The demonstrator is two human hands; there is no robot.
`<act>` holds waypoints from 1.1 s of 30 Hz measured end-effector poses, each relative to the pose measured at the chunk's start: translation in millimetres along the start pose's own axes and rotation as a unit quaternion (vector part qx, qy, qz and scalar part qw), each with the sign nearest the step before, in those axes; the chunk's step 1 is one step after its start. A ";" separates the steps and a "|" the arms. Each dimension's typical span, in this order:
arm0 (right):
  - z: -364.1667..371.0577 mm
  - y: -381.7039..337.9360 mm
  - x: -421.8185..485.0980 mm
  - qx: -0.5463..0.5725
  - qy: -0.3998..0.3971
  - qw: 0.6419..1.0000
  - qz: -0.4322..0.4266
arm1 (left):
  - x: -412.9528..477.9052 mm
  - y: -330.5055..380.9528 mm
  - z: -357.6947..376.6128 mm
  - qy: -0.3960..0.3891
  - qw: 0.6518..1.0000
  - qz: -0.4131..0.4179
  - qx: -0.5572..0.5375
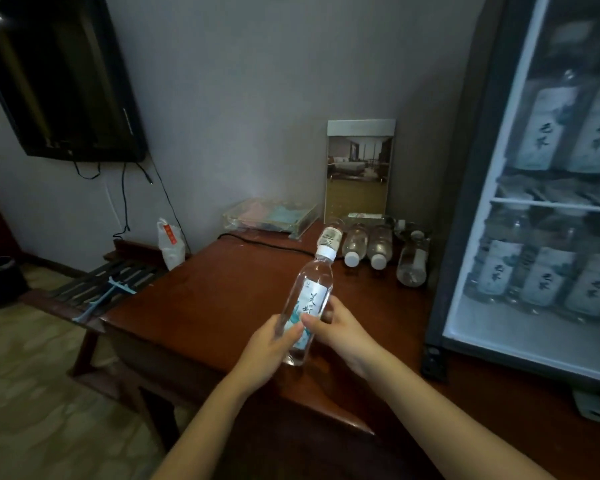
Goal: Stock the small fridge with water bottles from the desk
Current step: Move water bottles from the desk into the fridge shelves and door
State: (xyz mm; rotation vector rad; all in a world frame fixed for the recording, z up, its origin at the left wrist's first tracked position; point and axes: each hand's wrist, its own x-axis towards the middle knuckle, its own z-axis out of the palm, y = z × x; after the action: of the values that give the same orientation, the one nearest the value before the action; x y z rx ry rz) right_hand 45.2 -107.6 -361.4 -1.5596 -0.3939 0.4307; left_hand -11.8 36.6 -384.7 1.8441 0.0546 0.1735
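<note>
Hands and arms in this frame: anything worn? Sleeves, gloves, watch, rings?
Nothing worn that shows. Left hand and right hand: no gloves, no rings visible. Left forearm and right forearm are uncovered down to the frame edge: no sleeves, watch or wristbands.

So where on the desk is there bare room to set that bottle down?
The widest bare wood on the desk runs from the black cable to the front edge, left of the left hand. A narrower strip lies between the right hand and the fridge. The back right corner is crowded with lying bottles.
</note>
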 end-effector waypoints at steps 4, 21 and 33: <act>-17.1 -0.9 -66.3 -0.007 0.017 1.000 -0.023 | -50.0 18.2 37.3 -0.073 0.996 0.015 -0.051; -144.2 -60.8 -343.4 -0.100 0.221 0.948 -0.206 | -170.8 159.9 227.1 -0.311 0.916 0.155 -0.202; -215.8 -56.9 -510.0 -0.204 0.456 0.845 -0.194 | -242.2 221.2 375.2 -0.470 0.823 0.272 -0.165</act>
State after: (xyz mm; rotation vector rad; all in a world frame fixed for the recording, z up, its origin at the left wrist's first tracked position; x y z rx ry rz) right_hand -287.4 -547.5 -284.9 -1.8398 -0.0346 -0.7596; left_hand -207.4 -413.0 -294.8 1.3761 -1.1326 -0.3335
